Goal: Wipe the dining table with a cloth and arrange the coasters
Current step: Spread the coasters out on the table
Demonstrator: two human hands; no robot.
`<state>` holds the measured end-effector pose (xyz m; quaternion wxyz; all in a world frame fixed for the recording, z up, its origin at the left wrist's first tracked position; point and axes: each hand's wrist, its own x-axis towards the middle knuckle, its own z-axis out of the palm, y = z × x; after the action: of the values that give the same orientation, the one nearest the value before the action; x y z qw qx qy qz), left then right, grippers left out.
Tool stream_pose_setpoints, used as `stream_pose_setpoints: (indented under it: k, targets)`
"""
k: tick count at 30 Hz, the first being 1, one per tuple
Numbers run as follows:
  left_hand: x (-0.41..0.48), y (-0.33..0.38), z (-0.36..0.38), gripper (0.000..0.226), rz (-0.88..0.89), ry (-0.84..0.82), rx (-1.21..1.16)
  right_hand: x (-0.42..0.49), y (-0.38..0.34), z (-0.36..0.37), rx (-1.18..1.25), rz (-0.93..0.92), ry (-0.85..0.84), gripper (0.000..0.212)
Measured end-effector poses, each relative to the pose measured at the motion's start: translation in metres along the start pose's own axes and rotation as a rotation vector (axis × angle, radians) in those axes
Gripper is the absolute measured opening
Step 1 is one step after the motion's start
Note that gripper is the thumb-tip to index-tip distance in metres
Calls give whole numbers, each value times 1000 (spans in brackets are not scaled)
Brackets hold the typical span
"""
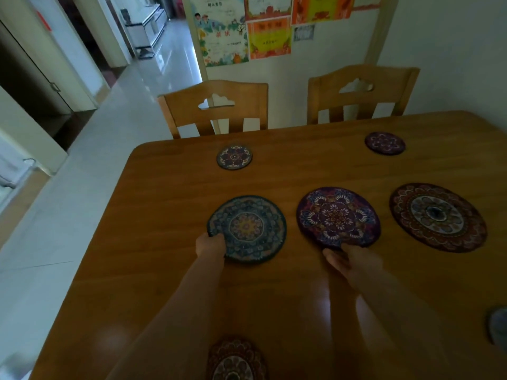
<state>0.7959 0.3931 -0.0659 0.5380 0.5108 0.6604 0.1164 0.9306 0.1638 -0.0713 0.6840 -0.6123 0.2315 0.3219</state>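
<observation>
Three large round patterned mats lie in a row across the wooden dining table (pixel 170 204). My left hand (pixel 210 244) grips the near-left edge of the blue-green mat (pixel 248 228). My right hand (pixel 354 260) holds the near edge of the purple mat (pixel 338 216). The red-brown mat (pixel 438 216) lies untouched to the right. Two small coasters sit farther back: a blue one (pixel 234 156) on the left and a purple one (pixel 385 143) on the right. Another patterned coaster (pixel 236 360) lies at the near edge between my forearms. No cloth is in view.
Two wooden chairs (pixel 216 108) (pixel 362 91) stand at the table's far side against a wall with posters. A greyish round object (pixel 499 327) is cut off at the right edge. Pale tiled floor and a hallway run along the left.
</observation>
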Motion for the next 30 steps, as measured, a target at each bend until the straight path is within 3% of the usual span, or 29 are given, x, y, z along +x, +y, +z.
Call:
stream_pose_setpoints:
  k: [7, 15, 26, 30]
  targets:
    - [24, -4, -7, 34, 66, 31, -111, -5, 2, 10, -125, 25, 41, 27]
    - [26, -2, -11, 39, 120, -4, 129, -5, 2, 8, -151, -28, 125, 10]
    - [18, -12, -14, 51, 148, 104, 144, -11, 4, 5, -182, 41, 43, 26]
    - [12, -15, -16, 54, 186, 160, 281, -17, 4, -7, -229, 67, 67, 39]
